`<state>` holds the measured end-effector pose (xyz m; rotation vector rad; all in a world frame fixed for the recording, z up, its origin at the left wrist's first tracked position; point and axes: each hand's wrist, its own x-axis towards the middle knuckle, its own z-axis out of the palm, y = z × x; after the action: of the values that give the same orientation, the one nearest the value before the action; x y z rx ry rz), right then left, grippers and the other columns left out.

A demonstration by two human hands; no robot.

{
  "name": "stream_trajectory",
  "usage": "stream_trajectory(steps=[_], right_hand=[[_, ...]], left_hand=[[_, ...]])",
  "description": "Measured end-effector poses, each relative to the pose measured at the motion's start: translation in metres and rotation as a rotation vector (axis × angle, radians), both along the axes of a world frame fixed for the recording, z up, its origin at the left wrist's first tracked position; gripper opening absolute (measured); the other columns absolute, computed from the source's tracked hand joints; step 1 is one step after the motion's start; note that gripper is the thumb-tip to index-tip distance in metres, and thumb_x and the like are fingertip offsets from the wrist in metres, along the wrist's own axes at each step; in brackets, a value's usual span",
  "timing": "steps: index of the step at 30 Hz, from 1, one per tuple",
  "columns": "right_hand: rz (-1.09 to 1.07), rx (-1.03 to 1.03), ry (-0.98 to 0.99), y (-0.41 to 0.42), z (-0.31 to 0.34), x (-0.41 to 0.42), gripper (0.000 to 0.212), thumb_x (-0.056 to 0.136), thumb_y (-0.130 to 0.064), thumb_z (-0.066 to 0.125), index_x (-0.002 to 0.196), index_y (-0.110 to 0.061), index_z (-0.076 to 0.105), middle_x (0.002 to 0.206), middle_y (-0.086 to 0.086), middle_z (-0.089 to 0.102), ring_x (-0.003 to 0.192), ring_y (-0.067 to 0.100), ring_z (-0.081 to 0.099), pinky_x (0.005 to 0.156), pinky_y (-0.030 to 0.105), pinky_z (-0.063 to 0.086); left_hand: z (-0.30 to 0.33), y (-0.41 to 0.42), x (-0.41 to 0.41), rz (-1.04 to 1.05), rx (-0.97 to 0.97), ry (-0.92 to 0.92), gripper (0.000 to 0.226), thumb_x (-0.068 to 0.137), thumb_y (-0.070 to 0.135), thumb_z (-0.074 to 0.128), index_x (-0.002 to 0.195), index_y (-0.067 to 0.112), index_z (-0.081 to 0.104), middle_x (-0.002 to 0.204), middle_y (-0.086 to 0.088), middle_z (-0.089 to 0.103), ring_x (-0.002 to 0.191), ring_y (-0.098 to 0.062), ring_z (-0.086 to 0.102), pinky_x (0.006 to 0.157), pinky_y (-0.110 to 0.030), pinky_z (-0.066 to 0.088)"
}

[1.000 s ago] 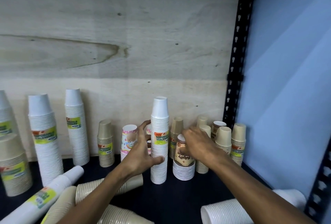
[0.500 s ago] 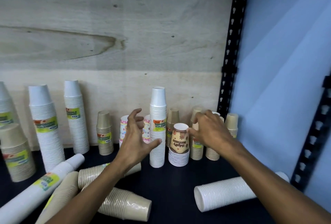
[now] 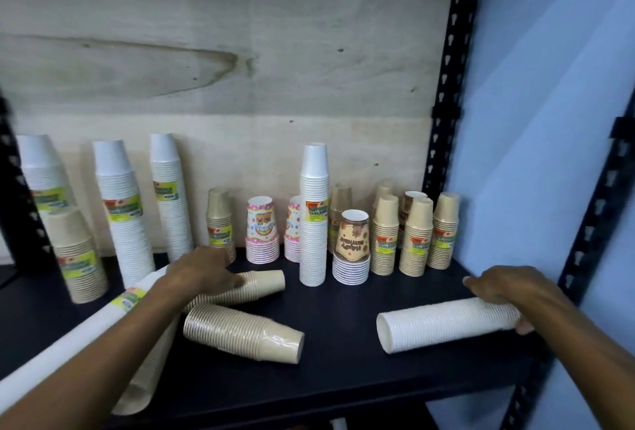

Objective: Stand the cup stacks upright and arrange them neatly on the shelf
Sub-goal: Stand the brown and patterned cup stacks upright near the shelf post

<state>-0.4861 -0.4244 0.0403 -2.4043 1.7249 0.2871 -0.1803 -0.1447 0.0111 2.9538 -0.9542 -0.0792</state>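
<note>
**cupguy:** Two hands (image 3: 202, 270) (image 3: 505, 287) on two different fallen stacks right now. Left hand lies palm down on a tan stack lying on its side (image 3: 247, 287); its fingers reach along the top of the cups, roughly together, and I can't tell if the thumb wraps under. Right hand is draped over the far end of a white stack lying flat (image 3: 443, 325) at the right of the shelf, fingers curled over the top and the thumb tip showing below at the end, so it's gripping it.

**shelfnerd:** What else is down?

**cupguy:** Another tan stack on its side (image 3: 245, 335), just in front of the one under the left hand, base pointing right. Plus a long white sleeve with a green label (image 3: 86, 326) slanting out toward the lower left, partly under the left forearm, with one more tan stack beside it, mostly hidden.

**shelfnerd:** And the upright ones?

**cupguy:** Tall white stack (image 3: 313, 216) stands near the middle of the dark shelf (image 3: 343, 368), a brown patterned stack (image 3: 352, 247) just to its right, then a cluster of short tan stacks (image 3: 415, 237) toward the black upright (image 3: 446, 86). Pink patterned cups (image 3: 262, 230) stand left of the tall one. Three tall white stacks (image 3: 125, 206) lean by the plywood back (image 3: 206, 34) at the left, with a short tan stack in front of them. All the cups are nested mouth down; can't see anything inside them.
</note>
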Motion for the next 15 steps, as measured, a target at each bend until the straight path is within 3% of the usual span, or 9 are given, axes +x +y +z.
stream_trajectory(steps=[5, 7, 9, 11, 13, 15], right_hand=[[0.015, -0.054, 0.024, -0.003, -0.012, 0.002, 0.061, 0.103, -0.050, 0.011, 0.143, -0.021, 0.046, 0.141, -0.003, 0.055, 0.127, 0.013, 0.055, 0.111, 0.027, 0.031], [-0.004, -0.037, -0.070, -0.011, -0.021, 0.005, 0.058, 0.103, -0.048, 0.015, 0.139, -0.019, 0.051, 0.113, -0.006, 0.064, 0.122, 0.013, 0.058, 0.109, 0.025, 0.034], [-0.060, 0.030, -0.212, -0.019, -0.030, 0.008, 0.050, 0.102, -0.042, 0.031, 0.135, -0.012, 0.052, 0.086, 0.000, 0.051, 0.115, 0.021, 0.062, 0.105, 0.029, 0.043], [-0.154, 0.090, -0.372, -0.023, -0.032, 0.009, 0.044, 0.097, -0.032, 0.050, 0.130, -0.003, 0.050, 0.086, 0.011, 0.041, 0.100, 0.034, 0.065, 0.094, 0.039, 0.055], [-0.222, 0.120, -0.427, -0.024, -0.032, 0.006, 0.044, 0.092, -0.028, 0.057, 0.126, -0.001, 0.048, 0.087, 0.015, 0.033, 0.079, 0.035, 0.064, 0.075, 0.042, 0.062], [-0.253, 0.148, -0.490, -0.024, -0.032, 0.005, 0.051, 0.088, -0.027, 0.061, 0.130, -0.003, 0.044, 0.110, 0.021, 0.033, 0.076, 0.034, 0.062, 0.060, 0.043, 0.062]], left_hand=[[0.001, 0.004, 0.014, -0.105, 0.128, 0.066, 0.062, 0.085, 0.063, 0.055, 0.137, 0.030, 0.049, 0.142, 0.005, 0.052, 0.129, -0.016, 0.048, 0.105, -0.029, 0.039], [0.003, 0.001, 0.013, -0.168, 0.156, 0.103, 0.064, 0.085, 0.062, 0.056, 0.140, 0.031, 0.045, 0.144, 0.008, 0.049, 0.132, -0.015, 0.045, 0.107, -0.027, 0.034], [-0.001, -0.004, 0.014, -0.220, 0.147, 0.142, 0.070, 0.083, 0.062, 0.060, 0.143, 0.030, 0.043, 0.145, 0.008, 0.048, 0.132, -0.014, 0.045, 0.105, -0.025, 0.033], [-0.008, -0.006, 0.017, -0.233, 0.105, 0.166, 0.077, 0.077, 0.060, 0.068, 0.143, 0.028, 0.043, 0.144, 0.008, 0.048, 0.130, -0.014, 0.046, 0.104, -0.025, 0.035], [-0.012, -0.005, 0.019, -0.235, 0.079, 0.142, 0.082, 0.072, 0.057, 0.075, 0.142, 0.029, 0.043, 0.142, 0.007, 0.050, 0.128, -0.014, 0.048, 0.103, -0.025, 0.038], [-0.015, -0.003, 0.022, -0.249, 0.058, 0.100, 0.083, 0.068, 0.055, 0.078, 0.140, 0.031, 0.045, 0.139, 0.008, 0.053, 0.125, -0.013, 0.050, 0.103, -0.027, 0.040]])
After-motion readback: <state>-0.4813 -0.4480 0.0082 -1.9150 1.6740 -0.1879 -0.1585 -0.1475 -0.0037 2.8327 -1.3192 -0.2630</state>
